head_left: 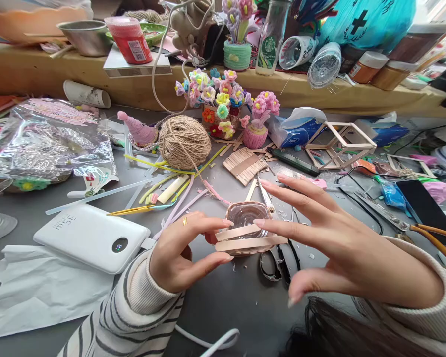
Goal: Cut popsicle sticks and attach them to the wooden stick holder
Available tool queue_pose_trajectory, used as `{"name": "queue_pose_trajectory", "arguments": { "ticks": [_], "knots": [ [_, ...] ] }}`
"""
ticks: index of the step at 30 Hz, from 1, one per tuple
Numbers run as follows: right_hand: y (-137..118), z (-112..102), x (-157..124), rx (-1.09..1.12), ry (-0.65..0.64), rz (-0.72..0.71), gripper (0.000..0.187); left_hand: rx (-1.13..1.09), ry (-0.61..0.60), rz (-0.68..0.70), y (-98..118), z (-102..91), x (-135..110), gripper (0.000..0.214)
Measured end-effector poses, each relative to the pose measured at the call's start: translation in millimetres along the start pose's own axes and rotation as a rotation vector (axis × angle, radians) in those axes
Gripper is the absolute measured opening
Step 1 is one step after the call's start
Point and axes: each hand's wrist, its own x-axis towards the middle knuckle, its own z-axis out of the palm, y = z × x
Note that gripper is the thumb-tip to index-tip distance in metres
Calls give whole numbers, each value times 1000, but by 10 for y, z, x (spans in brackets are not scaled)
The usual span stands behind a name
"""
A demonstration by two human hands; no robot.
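The flat wooden craft sticks (250, 243) are plain pale cream; the round see-through plastic dish (242, 215) is clear with a brownish-pink tint. Thin black stripes run over the off-white cloth sleeve (128, 322). The round ball of jute twine (185, 142) is sandy tan — the flat rectangular plastic power bank (85, 235) white, its oval display (122, 245) black. A black cross marks the puffy turquoise plastic bag (381, 25).

I work from a single view, worn on the person's head. It faces forward and tilts down from the near side, with hair (330, 332) dangling into the near right. It sits close: the left hand (178, 255) and right hand (334, 243) loom large near the middle. Past them I see the grey surface (223, 302) as far as the raised ledge (29, 74).
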Motion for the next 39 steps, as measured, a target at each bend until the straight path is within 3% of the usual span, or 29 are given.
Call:
{"name": "queue_pose_trajectory", "arguments": {
  "ticks": [4, 7, 19, 33, 39],
  "knots": [
    [3, -5, 41, -15, -4, 42, 31, -5, 2, -2, -14, 4, -4, 34],
    [-1, -5, 55, -15, -30, 62, 19, -15, 11, -1, -17, 6, -9, 32],
    [34, 65, 61, 31, 12, 59, 10, -77, 51, -3, -35, 56, -15, 28],
    [79, 55, 98, 55, 236, 75, 9, -10, 61, -21, 1, 34, 35, 13],
    [83, 51, 92, 75, 235, 94, 8, -13, 77, -17, -17, 35, 45, 15]
  ]
}}
